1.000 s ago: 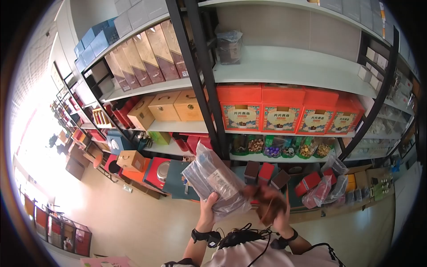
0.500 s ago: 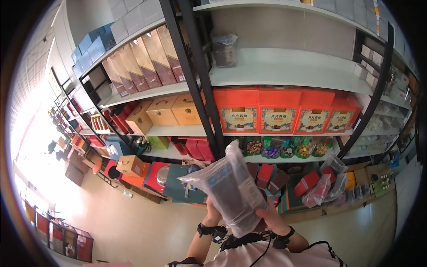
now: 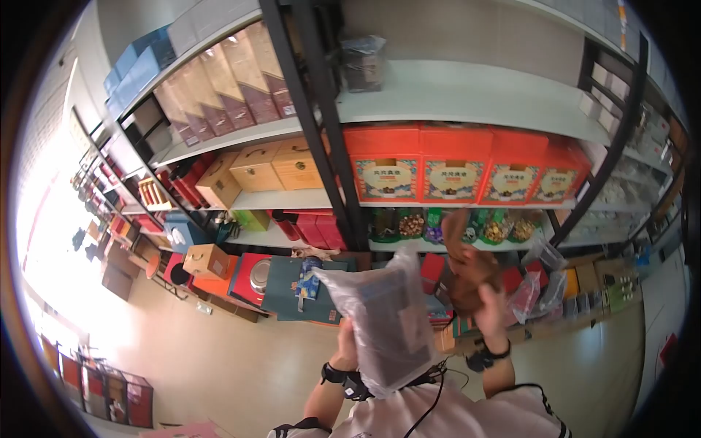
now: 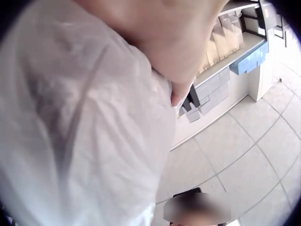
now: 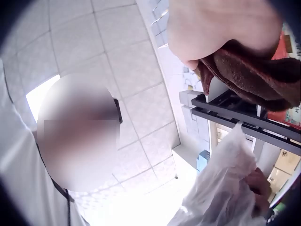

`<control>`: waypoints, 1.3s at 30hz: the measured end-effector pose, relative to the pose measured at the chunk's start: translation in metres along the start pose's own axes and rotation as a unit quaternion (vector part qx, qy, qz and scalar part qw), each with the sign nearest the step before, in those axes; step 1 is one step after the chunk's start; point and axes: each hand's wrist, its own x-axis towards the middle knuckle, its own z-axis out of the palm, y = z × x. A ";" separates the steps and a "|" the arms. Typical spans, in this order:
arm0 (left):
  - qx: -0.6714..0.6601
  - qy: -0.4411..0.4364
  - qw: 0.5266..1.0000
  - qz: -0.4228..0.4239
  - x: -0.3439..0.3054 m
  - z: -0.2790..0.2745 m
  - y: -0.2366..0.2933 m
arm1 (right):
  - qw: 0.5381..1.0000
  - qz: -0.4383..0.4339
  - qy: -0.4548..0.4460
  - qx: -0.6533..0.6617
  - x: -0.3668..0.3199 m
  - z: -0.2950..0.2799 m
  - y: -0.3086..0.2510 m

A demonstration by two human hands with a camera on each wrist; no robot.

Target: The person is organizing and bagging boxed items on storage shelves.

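Note:
My left hand [image 3: 346, 346] grips the side of a dark box-shaped package in a clear plastic bag [image 3: 398, 332], held upright before my chest. In the left wrist view the crinkled bag [image 4: 103, 132] fills most of the left side, beside my left hand [image 4: 162, 40]. My right hand [image 3: 492, 318], apart from the bag on the right, holds a dark brown cloth [image 3: 471, 274], blurred in the head view. The right wrist view shows the cloth [image 5: 249, 80] folded and bunched under my right hand [image 5: 223, 28].
Ahead stands a shelf with red-orange gift boxes [image 3: 453, 175], wooden boxes [image 3: 255, 166] and green-lidded jars [image 3: 412, 225]. Below it, a low ledge carries a dark green box [image 3: 281, 288], a wooden box [image 3: 207, 260] and plastic-bagged red boxes [image 3: 526, 296]. A black post [image 3: 336, 146] divides the shelving.
Half a second ago both hands were at the bagged package. My right hand has since moved off to the right and up with the brown cloth, while my left hand keeps hold of the package.

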 end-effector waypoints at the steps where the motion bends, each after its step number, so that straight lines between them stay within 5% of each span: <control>1: 0.095 -0.018 0.995 -0.022 -0.002 0.006 -0.008 | 0.985 -0.054 -0.099 -0.127 0.005 0.015 0.002; 4: 0.142 -0.009 0.989 -0.043 0.003 0.026 -0.026 | 0.810 -0.185 -0.367 -0.418 -0.002 0.034 0.012; 5: -0.220 -0.209 0.947 -0.103 0.010 0.014 -0.043 | 0.738 -0.224 -0.435 -0.465 -0.019 0.034 0.020; 6: -0.541 -0.374 0.739 -0.145 0.017 0.007 -0.050 | 0.726 -0.232 -0.479 -0.436 -0.041 0.033 0.026; 7: -0.538 -0.380 0.739 -0.140 0.017 0.004 -0.032 | 0.710 -0.238 -0.524 -0.406 -0.055 0.029 0.030; 8: -0.326 -0.213 0.901 -0.193 0.009 -0.001 -0.003 | 0.705 -0.242 -0.530 -0.405 -0.054 0.025 0.034; 9: -0.086 -0.018 0.969 -0.231 0.003 -0.003 0.010 | 0.735 -0.191 -0.508 -0.407 -0.054 0.021 0.038; 11: 0.021 0.063 0.995 -0.072 0.007 -0.012 -0.014 | 0.793 -0.130 -0.444 -0.397 -0.033 0.022 0.035; 13: -0.005 0.068 0.994 -0.086 0.004 0.013 -0.003 | 0.810 -0.154 -0.342 -0.452 -0.008 0.021 0.030; 15: 0.037 0.010 0.997 -0.063 0.009 0.013 0.007 | 0.799 -0.149 -0.370 -0.450 -0.022 0.020 0.036; 17: -0.045 0.069 0.994 -0.075 0.007 0.038 0.029 | 0.796 -0.121 -0.423 -0.416 -0.045 0.021 0.040; 18: -0.013 0.086 0.996 0.000 0.013 0.049 0.032 | 0.804 -0.128 -0.380 -0.439 -0.061 0.027 0.040; 20: -0.017 0.101 0.995 0.020 0.018 0.060 0.032 | 0.806 -0.133 -0.343 -0.463 -0.066 0.029 0.046; 22: -0.017 0.127 0.991 0.039 0.021 0.066 0.020 | 0.849 -0.192 -0.202 -0.450 -0.062 0.015 0.071; 27: -0.035 0.106 0.991 0.068 0.017 0.078 0.012 | 0.901 -0.203 -0.090 -0.371 -0.051 0.004 0.082; 29: 0.016 -0.023 0.985 0.167 0.019 0.077 0.015 | 0.914 -0.248 0.067 -0.315 -0.051 0.019 0.084; 30: 0.080 0.007 0.979 0.186 0.023 0.074 0.011 | 0.913 -0.248 0.069 -0.317 -0.053 0.022 0.082; 33: 0.126 0.078 0.987 0.063 0.029 0.044 -0.014 | 0.908 -0.236 0.113 -0.327 -0.062 0.037 0.078; 34: 0.050 0.070 0.996 0.008 0.027 0.034 -0.019 | 0.911 -0.205 0.096 -0.344 -0.061 0.046 0.072; 35: 0.016 0.111 0.993 0.046 0.028 0.037 -0.015 | 0.911 -0.209 0.093 -0.343 -0.060 0.042 0.067; 37: -0.084 0.006 0.996 0.007 0.029 0.034 0.007 | 0.960 0.012 -0.049 -0.276 -0.065 0.020 0.056; 38: -0.083 0.006 0.996 0.009 0.029 0.022 0.010 | 0.969 0.141 -0.002 -0.205 -0.080 -0.006 0.065; 39: -0.105 0.019 0.994 -0.001 0.032 0.002 0.009 | 0.969 0.140 -0.005 -0.203 -0.076 -0.015 0.053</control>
